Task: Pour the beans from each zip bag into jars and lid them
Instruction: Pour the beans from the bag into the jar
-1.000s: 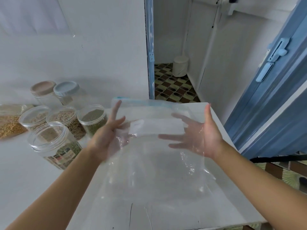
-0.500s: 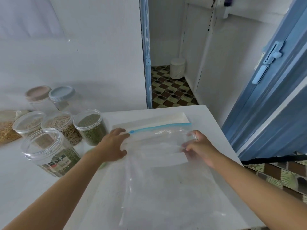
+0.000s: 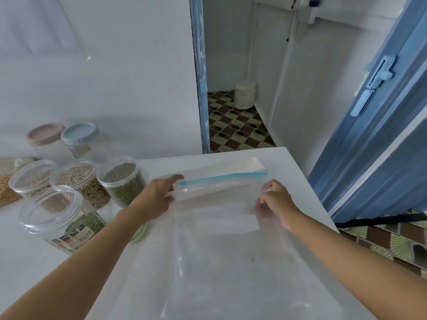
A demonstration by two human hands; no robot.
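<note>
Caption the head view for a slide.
Left hand and right hand hold an empty zip bag flat on the table beside jars.

Clear round plastic jars [image 3: 120,181] are crowding the left side of the white table [image 3: 298,172], just beside the flat transparent zip bag [image 3: 231,262]. Narrow strips along the far and right edges are lying bare.

The zip bag [image 3: 219,262] is thin clear plastic film, glossy and wrinkled, with a smooth blue plastic zip strip [image 3: 224,178] along its top. Under it the white counter [image 3: 166,166] looks smooth with a dull sheen. The jars [image 3: 53,211] are clear hard plastic, shiny; two capped ones carry matt pastel plastic lids [image 3: 79,133] with ribbed rims. The blue door [image 3: 381,146] is painted — streaky, satin.
</note>
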